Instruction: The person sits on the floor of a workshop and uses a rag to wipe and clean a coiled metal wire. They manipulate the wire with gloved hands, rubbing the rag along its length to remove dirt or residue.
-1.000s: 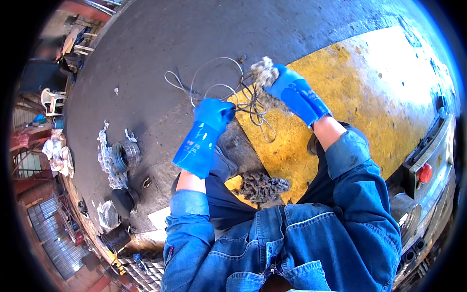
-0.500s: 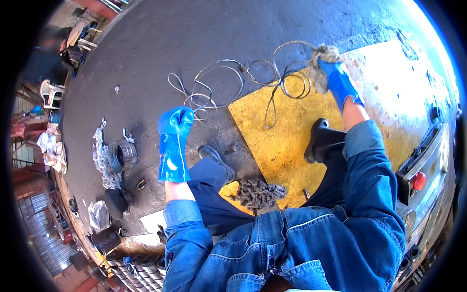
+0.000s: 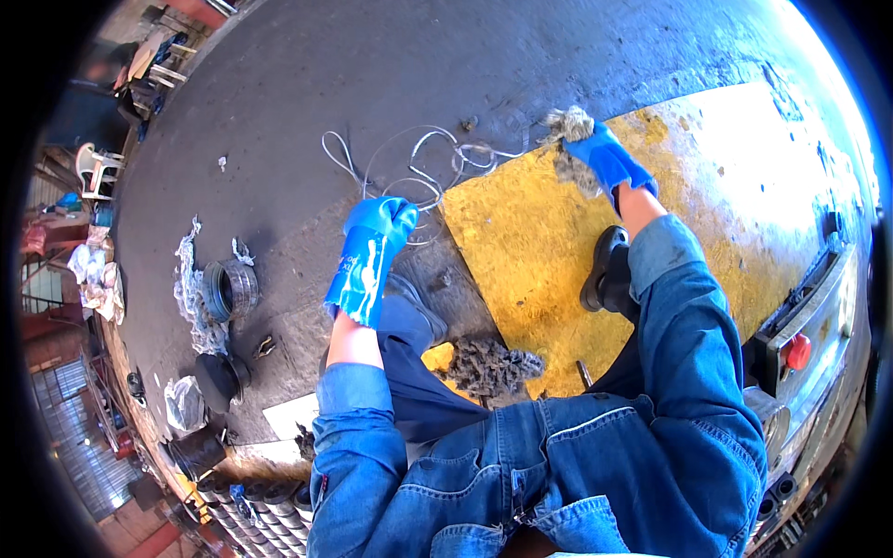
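Fisted left grip [image 3: 377,232] sits beside wire [image 3: 413,166]; right grip [image 3: 603,156] clutches grey fibres [image 3: 569,124].

Only lettering I can spot is some small pale print [image 3: 348,264] on the cuff of the blue left glove [image 3: 368,249]. There's also a tiny red tab [image 3: 324,486] on the denim sleeve, maybe a label, too small to read.

The floor sheet [image 3: 539,265] is yellow with dark spots (shiny white at one end). Left of the sheet, the floor [image 3: 260,121] is dark grey, the wire [image 3: 423,178] silvery, the left hand [image 3: 383,219] blue-gloved. At the sheet's far edge, the rag [image 3: 569,123] is grey-brown, the right hand [image 3: 600,153] blue-gloved too.
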A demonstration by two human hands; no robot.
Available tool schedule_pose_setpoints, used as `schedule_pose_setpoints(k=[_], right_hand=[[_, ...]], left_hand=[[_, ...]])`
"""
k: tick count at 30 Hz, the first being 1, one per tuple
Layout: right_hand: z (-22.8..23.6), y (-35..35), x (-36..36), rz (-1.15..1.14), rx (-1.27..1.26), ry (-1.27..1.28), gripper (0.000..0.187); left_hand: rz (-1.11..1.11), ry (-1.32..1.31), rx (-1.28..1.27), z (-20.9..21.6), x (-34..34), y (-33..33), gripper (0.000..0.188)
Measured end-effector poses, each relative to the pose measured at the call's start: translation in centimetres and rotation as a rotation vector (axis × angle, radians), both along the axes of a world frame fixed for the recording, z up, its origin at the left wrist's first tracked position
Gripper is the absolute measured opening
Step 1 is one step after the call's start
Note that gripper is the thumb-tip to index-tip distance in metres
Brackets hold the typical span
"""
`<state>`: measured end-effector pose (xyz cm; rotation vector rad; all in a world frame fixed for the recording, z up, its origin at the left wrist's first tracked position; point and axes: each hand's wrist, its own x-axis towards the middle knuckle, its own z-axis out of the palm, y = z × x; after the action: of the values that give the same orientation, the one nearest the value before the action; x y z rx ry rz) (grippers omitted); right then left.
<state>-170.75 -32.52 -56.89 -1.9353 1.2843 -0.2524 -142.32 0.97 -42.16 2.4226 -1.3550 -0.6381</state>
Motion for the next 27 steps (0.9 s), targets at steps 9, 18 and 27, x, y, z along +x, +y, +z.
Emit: schedule_pose_setpoints(k=[9,18,27], right_hand=[[7.7,10.3,6.1,0.262,0.142,-0.030,0.021],[2.7,19.2,14.4,0.206,0.404,-0.727,0.039],[8.2,23.4,15.6,0.350,1.140,-0.657,0.039]], left_hand=[[0.024,0.014,0.031,1.6,-0.8,1.3,0.028],[-0.218,-0.094,-0.064,-1.0,-1.2,-1.0,0.023],[-0.390,-0.173,0.177,-4.5,-1.2,0.8,0.026]])
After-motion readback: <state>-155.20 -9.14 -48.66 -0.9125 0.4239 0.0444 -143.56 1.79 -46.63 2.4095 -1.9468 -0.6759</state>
